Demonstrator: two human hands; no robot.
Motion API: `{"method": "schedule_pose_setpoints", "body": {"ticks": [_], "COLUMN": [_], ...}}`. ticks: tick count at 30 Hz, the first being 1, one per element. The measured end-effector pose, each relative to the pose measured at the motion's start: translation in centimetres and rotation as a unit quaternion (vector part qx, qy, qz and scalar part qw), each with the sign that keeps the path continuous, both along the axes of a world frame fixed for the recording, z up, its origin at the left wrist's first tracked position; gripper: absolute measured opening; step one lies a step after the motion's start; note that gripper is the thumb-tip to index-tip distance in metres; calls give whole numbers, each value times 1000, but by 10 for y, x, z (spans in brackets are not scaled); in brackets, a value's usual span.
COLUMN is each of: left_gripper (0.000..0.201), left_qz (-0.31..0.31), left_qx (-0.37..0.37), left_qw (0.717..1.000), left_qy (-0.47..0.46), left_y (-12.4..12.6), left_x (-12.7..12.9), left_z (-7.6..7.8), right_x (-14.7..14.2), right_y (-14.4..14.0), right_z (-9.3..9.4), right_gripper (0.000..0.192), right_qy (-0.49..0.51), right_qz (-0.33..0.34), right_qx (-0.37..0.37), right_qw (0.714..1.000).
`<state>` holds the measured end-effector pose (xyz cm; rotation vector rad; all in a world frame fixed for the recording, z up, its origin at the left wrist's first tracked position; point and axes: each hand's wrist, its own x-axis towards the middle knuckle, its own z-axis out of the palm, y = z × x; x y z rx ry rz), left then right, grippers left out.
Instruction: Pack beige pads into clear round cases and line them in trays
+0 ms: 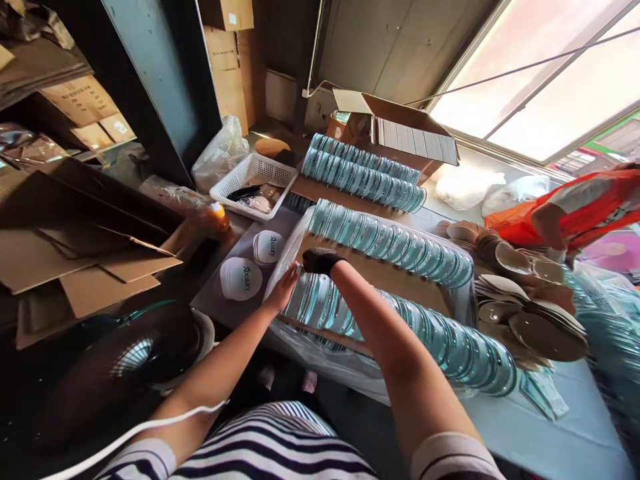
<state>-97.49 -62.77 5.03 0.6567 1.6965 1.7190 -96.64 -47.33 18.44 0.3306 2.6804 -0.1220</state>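
Note:
My left hand [284,291] is bare and sits at the left end of the near row of glossy blue-green round pieces [440,340], its fingers drawn together. Close beside it, my right hand [320,261] wears a dark glove and is curled closed above the same end. What either hand holds, if anything, is hidden. A second row of these round pieces [390,240] stands on edge along the far side of the plastic-lined box, with brown cardboard [400,277] between the rows. Left of my hands lie two stacks of white round cards [241,279] with dark lettering.
Behind are more rows of round pieces [363,175], a white basket [255,183] and an open carton [415,140]. Oval brown-backed pieces [545,327] pile at the right, near a person in orange [565,207]. A fan [125,367] and flattened cardboard [90,253] stand left.

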Motion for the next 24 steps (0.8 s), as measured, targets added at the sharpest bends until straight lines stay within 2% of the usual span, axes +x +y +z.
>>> {"method": "schedule_pose_setpoints", "body": {"ticks": [4, 9, 11, 14, 16, 19, 22, 24], "left_gripper": [71, 74, 74, 72, 67, 57, 53, 52], "left_qz": [-18, -15, -24, -20, -1, 21, 28, 28], "left_qx": [11, -7, 12, 16, 1, -10, -15, -18], "left_qw": [1000, 1000, 1000, 1000, 1000, 1000, 999, 999], "left_qy": [-10, -10, 8, 4, -7, -2, 11, 12], "left_y": [5, 7, 8, 10, 11, 11, 11, 10], "left_x": [-2, -5, -5, -5, -4, -5, -6, -5], "left_z": [-6, -6, -3, 0, 0, 0, 0, 2], "right_x": [-11, -8, 6, 41, 71, 110, 130, 136], "right_y": [-20, -32, -34, -49, -69, -105, -135, -146], "right_z": [7, 16, 17, 11, -2, -34, -71, -88], "right_gripper": [29, 24, 25, 30, 34, 34, 36, 38], "right_qy": [-30, -56, -23, 41, 68, 74, 61, 51], "right_qz": [12, 99, 83, 18, -26, -77, -108, -117], "right_qx": [9, 65, 68, 60, 56, 34, -9, -32], "right_qw": [999, 991, 994, 997, 996, 994, 992, 991]}}
